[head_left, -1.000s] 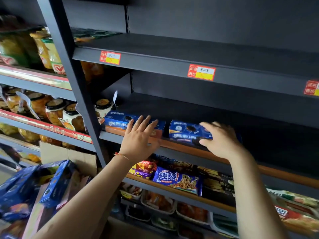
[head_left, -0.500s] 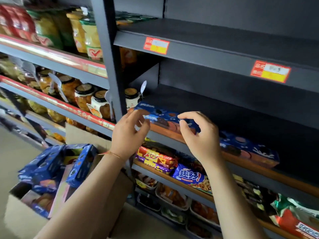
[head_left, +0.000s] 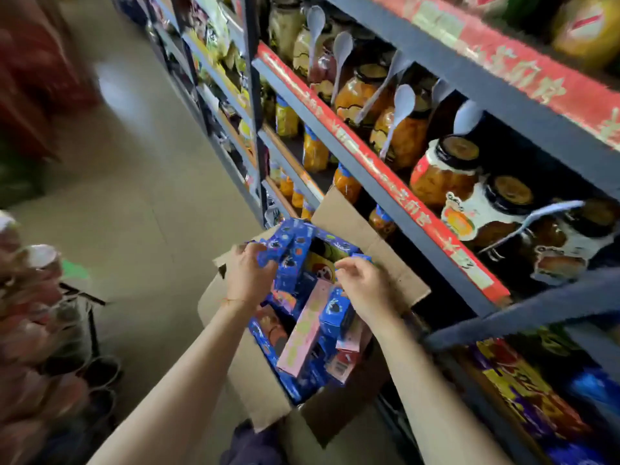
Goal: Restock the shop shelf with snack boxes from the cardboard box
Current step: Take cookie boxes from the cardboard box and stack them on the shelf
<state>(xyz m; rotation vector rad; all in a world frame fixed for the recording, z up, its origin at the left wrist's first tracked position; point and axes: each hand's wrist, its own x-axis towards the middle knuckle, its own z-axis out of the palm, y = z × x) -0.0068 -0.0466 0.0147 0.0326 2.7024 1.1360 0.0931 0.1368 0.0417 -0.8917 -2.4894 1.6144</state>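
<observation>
Cardboard box [head_left: 396, 260]: left hand [head_left: 246, 275] clamps blue snack box [head_left: 285, 250]; right hand [head_left: 364, 286] curled, contents unclear.

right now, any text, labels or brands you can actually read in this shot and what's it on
None reads clearly.
Red strip on the grey shelf edge: Chinese characters, too blurred to quote.
Red strip on the upper shelf edge: likewise blurred.
Blue snack boxes: print too small.
Glass jar labels: illegible.
</observation>
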